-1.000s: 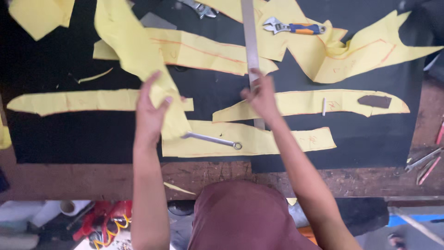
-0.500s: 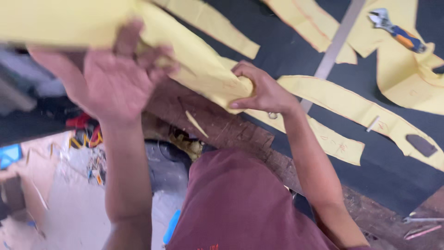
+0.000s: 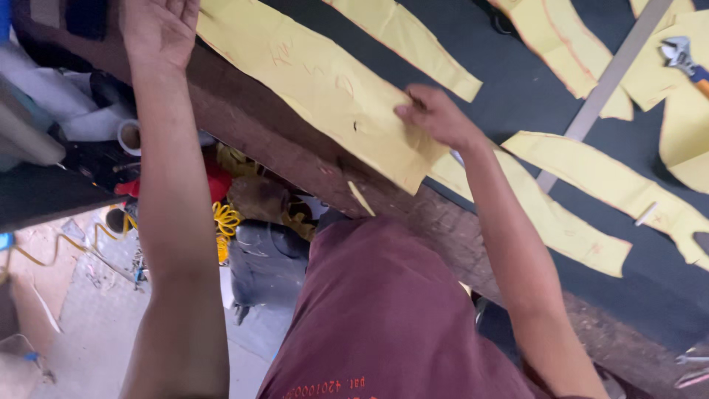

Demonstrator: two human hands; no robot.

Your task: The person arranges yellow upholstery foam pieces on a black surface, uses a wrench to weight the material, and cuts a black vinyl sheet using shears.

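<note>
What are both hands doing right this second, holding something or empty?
Left hand: resting on one end of the long yellow paper piece; grip cannot be told.
Right hand: fingers pressing on the same piece's other end.

I can't see the fingertips of my left hand, because the top edge cuts them off. The wrench runs off the right edge. My right hand hides part of the yellow paper piece.

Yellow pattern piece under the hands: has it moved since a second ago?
Yes. The yellow pattern piece lay on the black mat near the metal ruler; now it lies toward the wooden table edge, away from the ruler.
</note>
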